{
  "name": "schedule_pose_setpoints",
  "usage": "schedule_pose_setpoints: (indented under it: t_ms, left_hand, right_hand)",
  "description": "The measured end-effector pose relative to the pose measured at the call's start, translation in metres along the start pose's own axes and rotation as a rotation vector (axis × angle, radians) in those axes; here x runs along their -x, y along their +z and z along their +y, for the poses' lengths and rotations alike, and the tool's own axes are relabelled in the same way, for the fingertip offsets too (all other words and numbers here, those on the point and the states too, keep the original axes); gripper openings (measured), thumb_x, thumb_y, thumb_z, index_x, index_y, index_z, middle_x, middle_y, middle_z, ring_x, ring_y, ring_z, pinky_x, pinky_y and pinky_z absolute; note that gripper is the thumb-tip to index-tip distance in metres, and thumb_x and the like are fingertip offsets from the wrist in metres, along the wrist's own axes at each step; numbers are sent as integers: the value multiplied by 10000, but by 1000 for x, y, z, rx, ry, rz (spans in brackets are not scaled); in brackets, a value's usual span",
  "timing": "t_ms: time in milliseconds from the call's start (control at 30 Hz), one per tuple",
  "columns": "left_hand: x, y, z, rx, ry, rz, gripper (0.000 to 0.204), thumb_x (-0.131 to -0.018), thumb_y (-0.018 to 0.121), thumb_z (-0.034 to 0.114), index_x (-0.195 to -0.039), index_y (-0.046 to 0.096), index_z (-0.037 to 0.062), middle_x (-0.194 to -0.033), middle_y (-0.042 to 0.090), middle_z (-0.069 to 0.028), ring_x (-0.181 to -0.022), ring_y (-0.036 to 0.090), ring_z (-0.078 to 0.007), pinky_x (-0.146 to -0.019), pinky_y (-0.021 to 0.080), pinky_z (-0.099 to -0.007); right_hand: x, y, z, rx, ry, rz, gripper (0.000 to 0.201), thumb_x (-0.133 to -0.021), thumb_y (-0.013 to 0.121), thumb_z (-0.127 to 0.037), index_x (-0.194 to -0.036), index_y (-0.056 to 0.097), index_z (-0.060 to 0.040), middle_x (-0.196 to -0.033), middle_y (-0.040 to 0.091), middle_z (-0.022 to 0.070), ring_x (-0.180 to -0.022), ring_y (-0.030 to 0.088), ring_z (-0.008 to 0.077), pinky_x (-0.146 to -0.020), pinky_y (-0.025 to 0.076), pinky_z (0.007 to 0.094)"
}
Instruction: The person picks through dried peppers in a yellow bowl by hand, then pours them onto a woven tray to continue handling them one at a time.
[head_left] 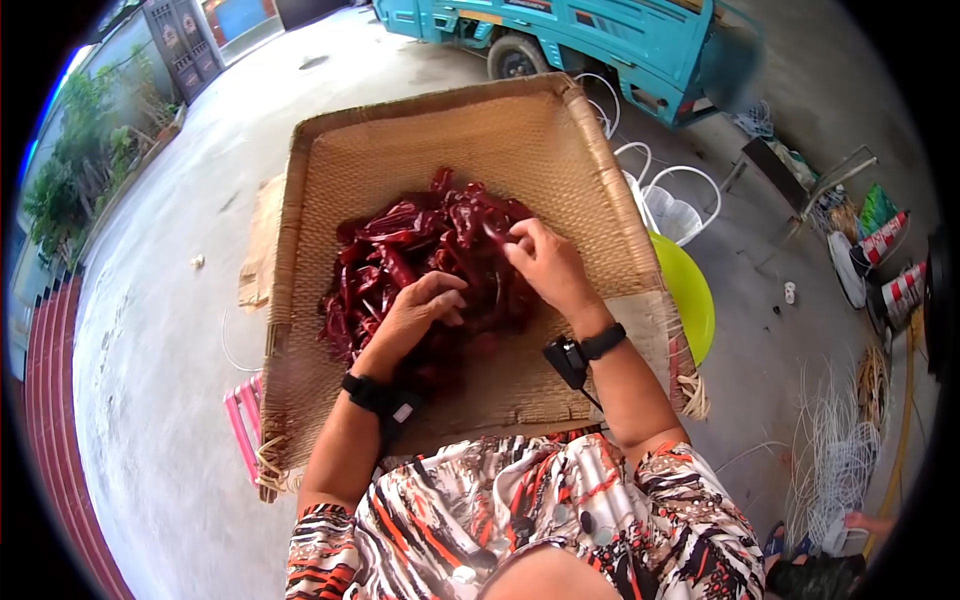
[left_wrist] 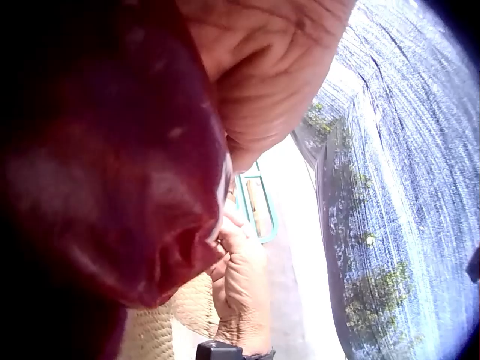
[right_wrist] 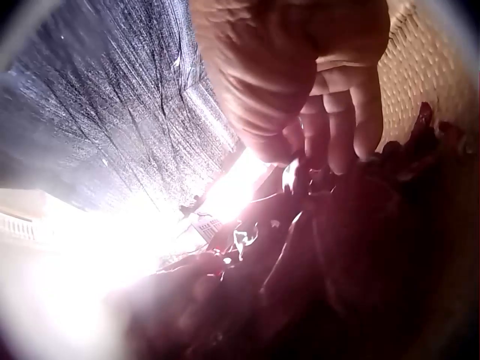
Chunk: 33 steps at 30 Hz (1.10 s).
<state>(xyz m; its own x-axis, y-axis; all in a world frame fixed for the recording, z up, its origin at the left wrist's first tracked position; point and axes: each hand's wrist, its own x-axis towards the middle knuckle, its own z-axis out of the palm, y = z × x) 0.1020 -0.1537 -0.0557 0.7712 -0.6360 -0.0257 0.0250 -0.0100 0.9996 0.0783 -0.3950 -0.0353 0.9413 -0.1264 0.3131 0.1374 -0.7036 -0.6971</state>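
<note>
Glossy dark red peppers [head_left: 397, 262] lie heaped in a large woven basket [head_left: 600, 160]. Over the right part of the heap, my right hand [head_left: 555, 270] pinches a pepper between thumb and fingers; in the right wrist view this hand [right_wrist: 300, 67] points its fingers down at the peppers [right_wrist: 277, 255]. My left hand [head_left: 415, 315] hovers over the near part of the heap, fingers loosely bent, with nothing seen in them. Up close in the left wrist view, a red pepper [left_wrist: 120, 172] hides most of what lies under the left hand [left_wrist: 277, 67].
Beyond the basket stands a turquoise cargo vehicle [head_left: 620, 45]. To its right are white buckets [head_left: 675, 215] and a lime-green basin [head_left: 690, 300]. A pink rack [head_left: 243, 425] shows at the left, and a bundle of pale wire [head_left: 835, 465] lies at the lower right.
</note>
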Motion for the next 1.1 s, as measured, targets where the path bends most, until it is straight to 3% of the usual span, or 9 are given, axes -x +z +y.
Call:
schedule_pose_setpoints:
  t_ms: [133, 233, 267, 333, 433, 533, 867, 967, 1100]
  left_hand:
    - [-2, 0, -2, 19, -1, -1, 277, -983, 571, 221, -1177, 578, 24, -921, 620, -40, -782, 624, -118, -725, 512, -248]
    - [-2, 1, -4, 49, -18, 11, 302, -991, 560, 256, -1185, 574, 25, -922, 623, -39, -774, 623, -118, -719, 512, -248]
    - [-1, -1, -3, 55, -13, 9, 310, -993, 556, 267, -1187, 573, 25, -925, 624, -42, -771, 624, -120, -717, 511, -248]
    - [1, -1, 0, 62, -8, 11, 327, -997, 547, 289, -1190, 571, 26, -930, 625, -47, -767, 624, -123, -713, 509, -248]
    - [4, -1, 2, 152, 16, 52, 368, -986, 560, 310, -1221, 555, 27, -923, 626, -55, -736, 612, -121, -701, 506, -254]
    - [5, -2, 2, 229, 47, 72, 402, -971, 583, 328, -1231, 549, 23, -922, 626, -61, -736, 604, -119, -698, 503, -260]
    - [8, -7, -3, 235, 9, -44, 285, -1007, 520, 298, -1079, 632, 46, -849, 642, -35, -798, 601, -122, -773, 484, -269]
    - [6, -2, 1, 225, -1, -68, 307, -1013, 507, 302, -1097, 631, 34, -870, 642, -34, -810, 606, -128, -782, 491, -275]
    - [1, -5, -6, 235, -33, -57, 311, -1004, 533, 271, -1173, 605, 20, -920, 647, -52, -838, 631, -137, -795, 517, -266]
  right_hand:
    - [6, 2, 2, 168, -32, -34, 322, -840, 666, -272, -1099, 614, -90, -896, 688, 138, -838, 671, 300, -756, 515, 411]
    - [-1, 3, 12, -42, 5, 203, 304, -847, 647, -239, -1105, 614, -82, -910, 683, 159, -865, 665, 323, -763, 514, 429]
    - [-2, 2, 12, -66, 20, 293, 237, -869, 617, -181, -1069, 620, -54, -868, 687, 110, -789, 666, 249, -718, 524, 370]
    - [-7, -8, 15, -658, 75, 175, 206, -890, 602, -141, -1067, 627, -37, -829, 652, 21, -727, 608, 122, -669, 500, 274]
    - [-5, -23, 10, -737, 2, -219, 203, -903, 601, -128, -1082, 640, -40, -829, 602, -29, -725, 535, 44, -653, 456, 208]
    - [0, -22, 0, -636, -16, -462, 213, -898, 614, -127, -1094, 653, -52, -841, 615, -17, -728, 553, 57, -657, 459, 213]
    - [-1, -15, 6, -822, 57, -595, 177, -940, 631, -194, -1034, 651, -45, -862, 615, -16, -747, 576, 69, -707, 495, 229]
    - [-3, -23, 10, -864, 74, -474, 166, -942, 634, -198, -1031, 651, -60, -873, 629, -6, -751, 585, 76, -706, 505, 238]
    - [-13, -29, 45, -1404, 273, -211, 187, -957, 615, -206, -1093, 629, -79, -904, 661, 18, -745, 591, 106, -731, 522, 277]
